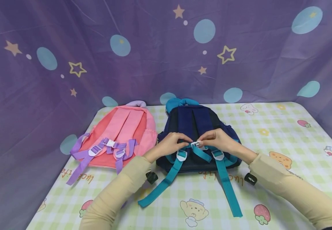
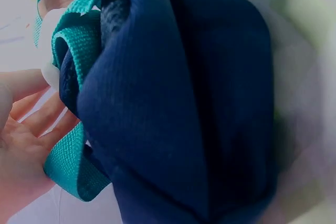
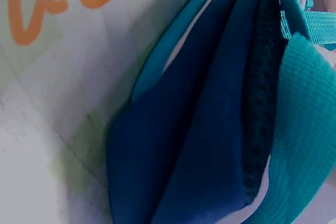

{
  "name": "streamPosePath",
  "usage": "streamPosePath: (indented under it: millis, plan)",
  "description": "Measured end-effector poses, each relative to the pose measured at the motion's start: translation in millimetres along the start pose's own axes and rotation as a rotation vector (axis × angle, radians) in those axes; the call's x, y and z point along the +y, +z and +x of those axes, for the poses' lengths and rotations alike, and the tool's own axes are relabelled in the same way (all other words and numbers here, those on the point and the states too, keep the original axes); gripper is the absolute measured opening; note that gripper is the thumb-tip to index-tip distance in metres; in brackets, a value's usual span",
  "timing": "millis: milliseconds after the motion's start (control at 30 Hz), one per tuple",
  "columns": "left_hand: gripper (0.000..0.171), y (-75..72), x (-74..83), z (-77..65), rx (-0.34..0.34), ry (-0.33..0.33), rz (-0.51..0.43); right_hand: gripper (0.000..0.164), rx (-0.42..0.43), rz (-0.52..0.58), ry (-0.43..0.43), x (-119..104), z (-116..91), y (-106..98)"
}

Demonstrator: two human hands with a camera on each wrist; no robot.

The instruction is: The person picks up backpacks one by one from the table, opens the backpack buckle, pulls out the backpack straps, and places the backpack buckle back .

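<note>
A navy backpack point(image 1: 194, 127) lies on its front, its back panel and teal straps point(image 1: 226, 185) facing up. At its middle is a white buckle point(image 1: 195, 145) on a teal strap. My left hand point(image 1: 168, 145) pinches the buckle's left side between thumb and fingertips, while my right hand point(image 1: 220, 140) pinches its right side. The two buckle sides meet or nearly meet; whether they are locked together I cannot tell. In the left wrist view, the left hand point(image 2: 26, 140) shows beside the backpack's navy edge and a teal loop. Navy fabric point(image 3: 210, 129) fills much of the right wrist view.
To the left lies a pink backpack point(image 1: 125, 127) with purple straps and a white buckle point(image 1: 111, 143) across them. A light green checked cloth point(image 1: 226, 220) covers the table. Behind hangs a purple curtain point(image 1: 154, 64) with stars and blue ovals.
</note>
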State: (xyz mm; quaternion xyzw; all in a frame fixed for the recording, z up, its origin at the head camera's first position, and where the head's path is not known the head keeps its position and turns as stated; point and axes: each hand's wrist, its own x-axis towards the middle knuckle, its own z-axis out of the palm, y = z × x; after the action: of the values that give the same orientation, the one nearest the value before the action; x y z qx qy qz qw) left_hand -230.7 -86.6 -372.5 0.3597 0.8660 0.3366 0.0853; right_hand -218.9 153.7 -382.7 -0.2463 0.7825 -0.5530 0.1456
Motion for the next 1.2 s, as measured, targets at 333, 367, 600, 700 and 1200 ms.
streamPosePath:
  millis: [333,367,600,700,1200]
  plan:
    - [0.015,1.5,-4.1,2.7,0.016,0.044,-0.002,0.019,-0.006,0.018,-0.006,1.1,-0.6,-0.9]
    - [0.014,1.6,-4.2,3.0,0.018,0.051,-0.003,0.019,-0.009,0.021,-0.007,1.1,-0.7,-1.0]
    - [0.011,1.4,-4.6,3.7,0.038,0.101,0.007,0.019,-0.039,0.021,-0.017,2.2,-1.5,-3.5]
    - [0.011,1.6,-4.6,4.3,0.042,0.098,0.016,0.019,-0.045,0.005,-0.019,1.7,-1.9,-4.6]
    - [0.011,-2.1,-4.0,7.1,0.077,0.089,0.054,0.020,-0.037,0.004,-0.015,-0.1,-1.2,-6.4]
